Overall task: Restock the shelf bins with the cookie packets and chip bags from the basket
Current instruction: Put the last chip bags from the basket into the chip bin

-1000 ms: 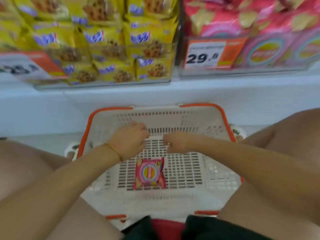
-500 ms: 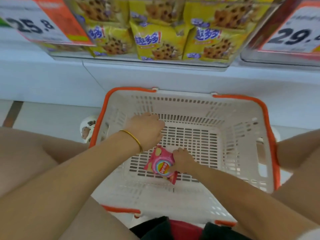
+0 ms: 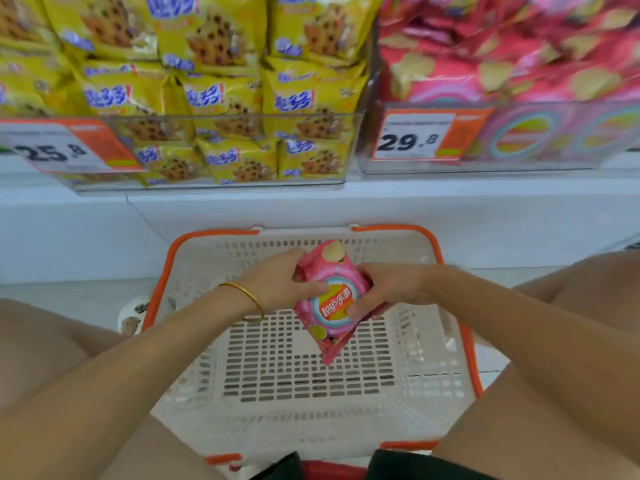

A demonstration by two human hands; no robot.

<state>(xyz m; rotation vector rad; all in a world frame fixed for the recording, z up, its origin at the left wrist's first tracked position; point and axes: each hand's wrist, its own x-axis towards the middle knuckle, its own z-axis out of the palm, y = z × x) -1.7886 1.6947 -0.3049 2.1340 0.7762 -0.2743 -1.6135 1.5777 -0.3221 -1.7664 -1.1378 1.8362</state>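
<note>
Single head-worn wide-angle view, looking forward and down from close above the basket (image 3: 214, 265) at lower centre. The shelf bins (image 3: 207, 186) fill the upper frame, near and facing the camera.

Bright, even, diffuse lighting, seemingly from overhead; shadows are faint and soft-edged. Colours are saturated. Motion blur smears the pink bags (image 3: 519, 57) at upper right and softens the price tags (image 3: 412, 138); the yellow packets (image 3: 221, 98) are somewhat clearer. Sharpest is the logo on the held bag (image 3: 334, 301). A pale haze lies over the clear bin fronts (image 3: 242, 116). Wide-angle distortion bows the shelf (image 3: 311, 206) edge and the basket (image 3: 465, 351) rim and stretches the frame corners.
</note>
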